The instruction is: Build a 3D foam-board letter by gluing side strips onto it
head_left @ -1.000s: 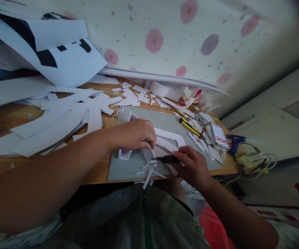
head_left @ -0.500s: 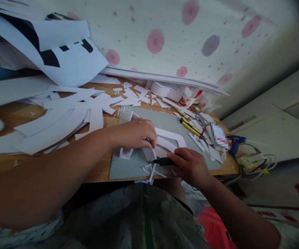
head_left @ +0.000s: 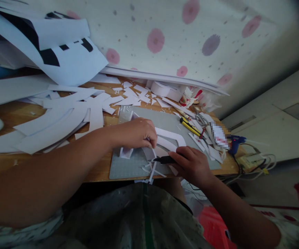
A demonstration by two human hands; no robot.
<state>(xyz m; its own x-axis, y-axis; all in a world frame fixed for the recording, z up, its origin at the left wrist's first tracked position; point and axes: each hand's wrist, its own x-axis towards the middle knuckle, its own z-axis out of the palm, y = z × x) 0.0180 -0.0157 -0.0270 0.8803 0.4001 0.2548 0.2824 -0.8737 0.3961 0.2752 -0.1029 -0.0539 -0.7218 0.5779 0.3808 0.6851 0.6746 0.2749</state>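
My left hand (head_left: 136, 133) lies curled over a white foam-board piece (head_left: 168, 137) on the grey cutting mat (head_left: 124, 165), fingers pressing it down. My right hand (head_left: 192, 165) is closed round a black craft knife (head_left: 165, 159), whose tip points left at the white piece just below my left fingertips. Thin white offcut strips (head_left: 150, 171) lie at the mat's near edge.
Large white board offcuts (head_left: 61, 119) cover the wooden desk (head_left: 9, 114) to the left. A yellow utility knife (head_left: 189, 127), scissors and scraps sit right of the mat; a blue glue gun (head_left: 234, 142) and cables lie at the desk's right end. Dotted wallpaper rises behind.
My right hand and the knife have shifted slightly left and up along the white piece. The left hand stays in place.
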